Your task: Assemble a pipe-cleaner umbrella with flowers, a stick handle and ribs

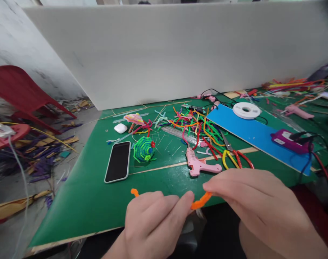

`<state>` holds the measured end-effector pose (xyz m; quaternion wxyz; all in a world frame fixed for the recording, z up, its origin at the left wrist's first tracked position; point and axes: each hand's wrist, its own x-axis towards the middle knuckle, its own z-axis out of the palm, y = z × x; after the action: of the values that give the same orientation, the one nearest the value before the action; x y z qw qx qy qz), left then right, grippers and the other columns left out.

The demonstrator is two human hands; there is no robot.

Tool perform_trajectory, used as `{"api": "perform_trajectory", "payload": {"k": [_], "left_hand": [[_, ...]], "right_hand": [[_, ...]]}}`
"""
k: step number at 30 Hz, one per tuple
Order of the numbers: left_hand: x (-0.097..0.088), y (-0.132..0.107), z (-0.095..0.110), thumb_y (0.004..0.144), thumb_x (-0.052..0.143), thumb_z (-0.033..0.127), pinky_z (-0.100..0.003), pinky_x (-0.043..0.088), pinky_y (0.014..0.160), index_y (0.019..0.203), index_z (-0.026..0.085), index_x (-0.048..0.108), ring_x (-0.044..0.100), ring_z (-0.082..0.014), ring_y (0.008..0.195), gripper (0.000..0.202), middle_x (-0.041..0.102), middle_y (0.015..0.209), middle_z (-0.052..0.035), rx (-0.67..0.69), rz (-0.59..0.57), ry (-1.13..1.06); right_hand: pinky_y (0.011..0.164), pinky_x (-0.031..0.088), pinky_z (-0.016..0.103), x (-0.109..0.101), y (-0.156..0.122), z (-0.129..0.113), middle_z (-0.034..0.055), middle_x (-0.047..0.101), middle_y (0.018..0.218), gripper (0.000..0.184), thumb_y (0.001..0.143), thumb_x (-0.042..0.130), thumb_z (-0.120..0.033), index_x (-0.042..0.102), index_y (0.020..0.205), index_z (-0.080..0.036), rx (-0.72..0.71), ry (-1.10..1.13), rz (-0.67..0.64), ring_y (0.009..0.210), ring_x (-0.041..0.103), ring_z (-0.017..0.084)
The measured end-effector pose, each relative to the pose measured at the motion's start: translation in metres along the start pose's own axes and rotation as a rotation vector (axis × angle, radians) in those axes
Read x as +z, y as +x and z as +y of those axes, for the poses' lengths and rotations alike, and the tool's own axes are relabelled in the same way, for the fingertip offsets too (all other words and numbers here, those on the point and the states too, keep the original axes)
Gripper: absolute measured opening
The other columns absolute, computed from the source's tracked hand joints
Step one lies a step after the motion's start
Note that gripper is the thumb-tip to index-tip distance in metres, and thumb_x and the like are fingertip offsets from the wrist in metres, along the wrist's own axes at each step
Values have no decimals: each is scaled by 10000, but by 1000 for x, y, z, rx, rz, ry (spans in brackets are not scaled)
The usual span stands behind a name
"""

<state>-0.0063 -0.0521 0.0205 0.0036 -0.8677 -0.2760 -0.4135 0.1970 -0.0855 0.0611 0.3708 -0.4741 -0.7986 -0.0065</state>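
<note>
Both my hands hold one orange pipe cleaner (200,201) over the near edge of the green table (83,194). My left hand (153,219) is closed round its left part, and a curled orange end sticks out past the knuckles. My right hand (250,201) pinches the right part between thumb and fingers. A short bent stretch shows between the two hands. Just beyond them lies a pink glue gun (199,163).
A phone (118,161) lies face up left of a green-and-blue coiled piece (144,149). A heap of coloured pipe cleaners (196,126), scissors (234,154), a blue board (258,136) with a white tape roll (246,110) and a purple device (288,140) sit farther back. A white panel walls the rear; a red chair (21,90) stands left.
</note>
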Motion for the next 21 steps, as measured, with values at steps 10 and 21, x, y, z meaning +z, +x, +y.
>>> {"api": "perform_trajectory", "payload": {"k": [10,21], "left_hand": [[-3,5,-7,753,581,62,-246,369,437,926,97,642,531,-105,511,187,663,668,-34,34,-33,-198],[-4,3,-11,754,593,68,-244,382,467,921,91,651,539,-100,536,179,659,671,-32,-3,-45,-259]], "right_hand": [[686,465,216,3,4,5,-10,686,833,168,906,417,-174,577,866,-207,-59,27,-119,773,624,105],[645,471,225,-1,5,7,20,680,866,235,899,408,-174,630,836,-218,-97,5,-212,737,621,120]]}}
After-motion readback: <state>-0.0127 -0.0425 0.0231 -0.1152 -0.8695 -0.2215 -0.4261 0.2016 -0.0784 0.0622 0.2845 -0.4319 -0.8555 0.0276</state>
